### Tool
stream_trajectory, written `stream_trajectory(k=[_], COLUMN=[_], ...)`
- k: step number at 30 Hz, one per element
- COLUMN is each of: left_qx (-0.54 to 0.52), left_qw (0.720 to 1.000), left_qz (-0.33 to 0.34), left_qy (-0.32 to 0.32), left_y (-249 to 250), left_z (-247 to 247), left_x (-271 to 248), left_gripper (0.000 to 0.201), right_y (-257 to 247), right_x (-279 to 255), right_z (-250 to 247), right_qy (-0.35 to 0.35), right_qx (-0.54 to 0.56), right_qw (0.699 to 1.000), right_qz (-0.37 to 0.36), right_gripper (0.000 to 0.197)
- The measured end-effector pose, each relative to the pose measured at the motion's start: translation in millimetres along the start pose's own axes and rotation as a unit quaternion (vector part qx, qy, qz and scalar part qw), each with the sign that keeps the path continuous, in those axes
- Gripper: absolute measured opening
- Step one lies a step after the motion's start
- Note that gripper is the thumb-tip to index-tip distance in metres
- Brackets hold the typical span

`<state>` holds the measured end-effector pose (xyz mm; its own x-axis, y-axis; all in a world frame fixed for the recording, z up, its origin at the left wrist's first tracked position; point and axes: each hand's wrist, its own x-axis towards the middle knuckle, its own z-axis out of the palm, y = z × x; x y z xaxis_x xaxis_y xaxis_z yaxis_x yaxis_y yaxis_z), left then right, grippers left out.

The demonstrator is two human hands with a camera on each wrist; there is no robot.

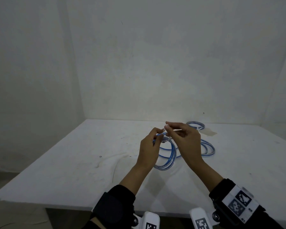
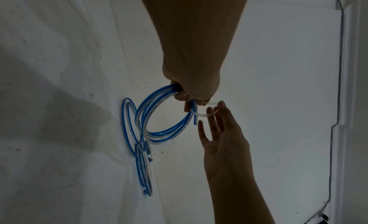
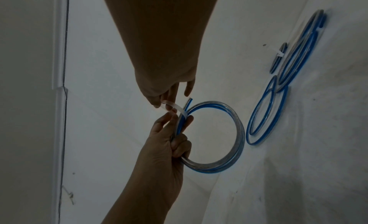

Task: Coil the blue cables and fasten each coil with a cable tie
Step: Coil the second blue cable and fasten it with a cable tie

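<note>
The blue coil (image 1: 168,156) is up off the table, standing on edge between both hands, several smooth glossy turns of blue-and-clear tubing in a neat round ring. The left hand (image 1: 149,147) has its fingers curled tight round the bundle at the top, pinning the turns together. Looped over that same spot is the cable tie (image 3: 176,107), a thin, flat, milky-white strip, bending in a springy arc. The right hand (image 1: 186,138) pinches the strip's free end between thumb and forefinger, its other fingers fanned out loose. Whether the tail is already through the head, I can't tell; it reads as the threading or cinching step for this coil.

Out beyond: at the far edge of the table lies a small finished coil (image 1: 195,125), white tie visible on it, so that one looks done. Nearer, just right of the hands, a loose cable (image 1: 208,148) sprawls in wide, uneven loops with no tie that I can see, so that's probably left to do. The white table (image 1: 73,162) is matte and scuffed.
</note>
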<state>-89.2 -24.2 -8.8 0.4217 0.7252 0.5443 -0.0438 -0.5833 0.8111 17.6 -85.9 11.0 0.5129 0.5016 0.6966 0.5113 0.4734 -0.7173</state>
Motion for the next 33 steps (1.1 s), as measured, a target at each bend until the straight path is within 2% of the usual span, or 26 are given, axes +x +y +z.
stream_trajectory(k=[4,11,15,21,23,25,27,30,33], left_qx=[0.000,0.016,0.014,0.002,-0.009,-0.019,-0.031,-0.051,-0.060], left_qw=[1.000,0.999,0.999,0.999,1.000,1.000,0.999,0.997,0.995], left_qz=[0.013,0.024,0.029,0.037,0.030,0.017,0.007,-0.010,-0.030], left_qy=[0.004,0.014,0.021,0.011,-0.002,-0.017,-0.034,-0.053,-0.076], left_y=[-3.1,-8.7,-6.7,-0.8,4.3,9.8,15.8,23.5,29.1], left_z=[0.6,5.5,2.5,-3.2,-4.3,-5.9,-6.4,-4.7,-2.9], left_x=[-1.0,-0.7,1.5,1.6,1.7,2.6,2.2,0.0,-2.1], left_gripper=[0.019,0.015,0.015,0.013,0.012,0.011,0.009,0.008,0.009], right_y=[-3.9,-3.1,-5.2,-13.2,-19.1,-25.0,-26.6,-27.4,-27.6], right_x=[3.6,7.4,7.0,15.1,20.1,24.9,26.7,28.0,32.6], right_z=[-0.2,-0.3,-3.1,-8.4,-12.3,-18.2,-22.9,-28.5,-34.0], right_qy=[-0.017,-0.062,-0.065,-0.112,-0.129,-0.146,-0.137,-0.116,-0.180], right_qx=[-0.044,-0.127,-0.111,-0.098,-0.065,-0.017,-0.022,-0.116,-0.179], right_qw=[0.999,0.989,0.991,0.987,0.986,0.985,0.988,0.985,0.954], right_qz=[0.006,0.033,0.023,0.059,0.081,0.092,0.061,-0.058,-0.159], right_gripper=[0.003,0.005,0.003,0.003,0.010,0.008,0.005,0.004,0.010])
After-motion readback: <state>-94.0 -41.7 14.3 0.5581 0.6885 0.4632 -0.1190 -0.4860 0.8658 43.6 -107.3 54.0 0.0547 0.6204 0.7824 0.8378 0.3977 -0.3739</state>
